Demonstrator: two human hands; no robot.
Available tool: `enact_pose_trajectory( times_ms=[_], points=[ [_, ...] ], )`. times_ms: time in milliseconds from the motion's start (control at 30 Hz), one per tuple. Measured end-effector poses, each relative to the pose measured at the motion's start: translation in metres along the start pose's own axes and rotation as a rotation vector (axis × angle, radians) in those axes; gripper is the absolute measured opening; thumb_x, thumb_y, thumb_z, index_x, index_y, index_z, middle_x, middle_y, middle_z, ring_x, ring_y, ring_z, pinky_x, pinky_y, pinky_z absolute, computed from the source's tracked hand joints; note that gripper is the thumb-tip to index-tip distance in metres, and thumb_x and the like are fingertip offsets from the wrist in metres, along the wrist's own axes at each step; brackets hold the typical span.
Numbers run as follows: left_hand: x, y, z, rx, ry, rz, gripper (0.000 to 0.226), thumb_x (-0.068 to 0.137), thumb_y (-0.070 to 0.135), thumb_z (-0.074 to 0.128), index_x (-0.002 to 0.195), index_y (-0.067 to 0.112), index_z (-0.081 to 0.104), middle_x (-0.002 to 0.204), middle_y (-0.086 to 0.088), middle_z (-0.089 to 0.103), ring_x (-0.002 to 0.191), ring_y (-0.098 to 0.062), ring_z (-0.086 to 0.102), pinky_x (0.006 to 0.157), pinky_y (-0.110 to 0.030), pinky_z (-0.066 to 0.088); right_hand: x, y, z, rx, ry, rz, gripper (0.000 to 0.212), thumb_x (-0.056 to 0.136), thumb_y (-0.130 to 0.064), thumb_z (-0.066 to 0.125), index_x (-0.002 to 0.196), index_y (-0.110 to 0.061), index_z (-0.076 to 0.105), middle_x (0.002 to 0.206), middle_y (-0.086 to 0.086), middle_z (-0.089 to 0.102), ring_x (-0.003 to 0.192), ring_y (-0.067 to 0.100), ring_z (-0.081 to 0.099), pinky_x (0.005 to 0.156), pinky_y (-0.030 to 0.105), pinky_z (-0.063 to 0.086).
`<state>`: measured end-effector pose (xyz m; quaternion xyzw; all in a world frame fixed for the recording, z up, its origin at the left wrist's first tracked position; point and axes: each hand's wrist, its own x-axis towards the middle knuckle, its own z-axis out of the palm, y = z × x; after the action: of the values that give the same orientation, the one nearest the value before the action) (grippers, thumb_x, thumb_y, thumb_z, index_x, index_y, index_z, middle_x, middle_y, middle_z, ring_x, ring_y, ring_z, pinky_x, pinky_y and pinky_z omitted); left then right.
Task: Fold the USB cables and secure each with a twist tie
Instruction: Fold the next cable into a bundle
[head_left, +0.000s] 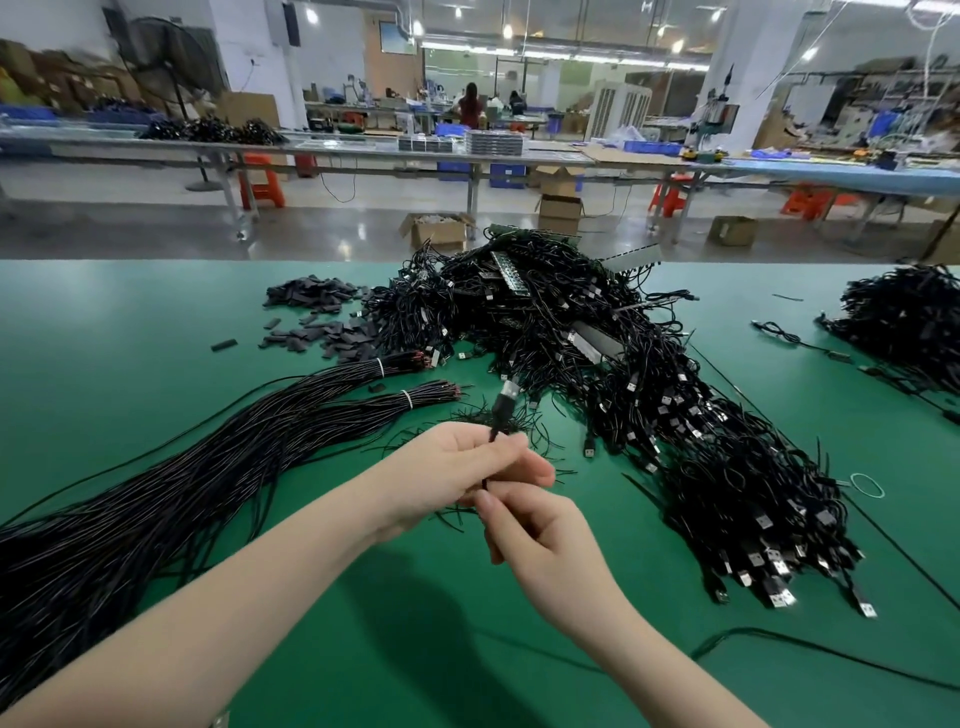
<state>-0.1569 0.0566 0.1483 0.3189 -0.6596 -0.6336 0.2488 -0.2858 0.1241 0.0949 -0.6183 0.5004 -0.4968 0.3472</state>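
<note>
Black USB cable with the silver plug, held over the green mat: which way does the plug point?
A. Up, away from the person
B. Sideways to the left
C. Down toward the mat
A: the black USB cable's silver plug sticks up above the left hand.

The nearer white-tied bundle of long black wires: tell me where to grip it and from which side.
Grip the nearer bundle of long black wires just behind its white tie, coming from above with fingers across the strands. There the wires are bound tight into one narrow neck; further back, toward the left, they fan out loose over the green table, so a hand would likely gather only some.
</note>
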Motion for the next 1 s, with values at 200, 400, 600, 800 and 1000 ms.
enact_pose_trajectory(
  times_ms=[200,400,600,800,1000],
  points=[
    [0.000,0.010,-0.008,-0.271,-0.032,0.033,0.052,0.090,0.055,0.038,0.100,0.024,0.078,0.114,-0.005,0.073,0.112,-0.015,0.066,0.093,-0.031,0.050,-0.001,0.010,-0.003,0.209,-0.207,0.144,0.031,0.094,-0.041,0.047,0.093,-0.023,0.072,0.056,-0.008,0.049,0.048,0.008,0.039,0.049,0.019,0.032],
    [-0.018,0.027,-0.022,-0.274,-0.407,-0.103,0.052,0.092,0.051,0.038,0.081,0.017,0.077,0.077,-0.009,0.076,0.077,-0.023,0.073,0.071,-0.028,0.055,0.015,0.014,-0.037,0.079,-0.325,0.365,0.042,0.081,-0.054,0.064,0.059,-0.021,0.048,0.051,-0.006,0.032,0.045,0.009,0.025,0.046,0.025,0.018],
    [-0.003,0.002,-0.014,0.114,-0.231,-0.193,0.051,0.088,0.056,0.036,0.105,0.023,0.071,0.114,-0.007,0.072,0.111,-0.018,0.062,0.109,-0.036,0.040,0.038,-0.041,-0.055,-0.257,-0.189,0.103,0.033,0.099,-0.034,0.048,0.075,-0.018,0.064,0.056,-0.013,0.050,0.049,0.000,0.040,0.051,0.018,0.033],
    [0.009,0.026,-0.020,-0.512,-0.070,0.098,0.056,0.100,0.045,0.026,0.126,0.013,0.063,0.127,-0.005,0.067,0.120,-0.016,0.061,0.099,-0.028,0.051,-0.005,-0.032,-0.011,0.085,-0.181,0.004,0.024,0.096,-0.038,0.042,0.091,-0.035,0.066,0.053,-0.011,0.044,0.049,0.002,0.036,0.048,0.015,0.032],
    [-0.019,0.036,-0.030,-0.283,-0.624,0.012,0.044,0.098,0.047,0.044,0.094,0.015,0.075,0.088,-0.004,0.076,0.083,-0.019,0.072,0.080,-0.031,0.053,0.010,0.009,-0.052,-0.139,-0.376,0.342,0.046,0.078,-0.061,0.058,0.059,-0.019,0.051,0.051,-0.009,0.034,0.046,0.008,0.025,0.044,0.021,0.021]
  ],
)
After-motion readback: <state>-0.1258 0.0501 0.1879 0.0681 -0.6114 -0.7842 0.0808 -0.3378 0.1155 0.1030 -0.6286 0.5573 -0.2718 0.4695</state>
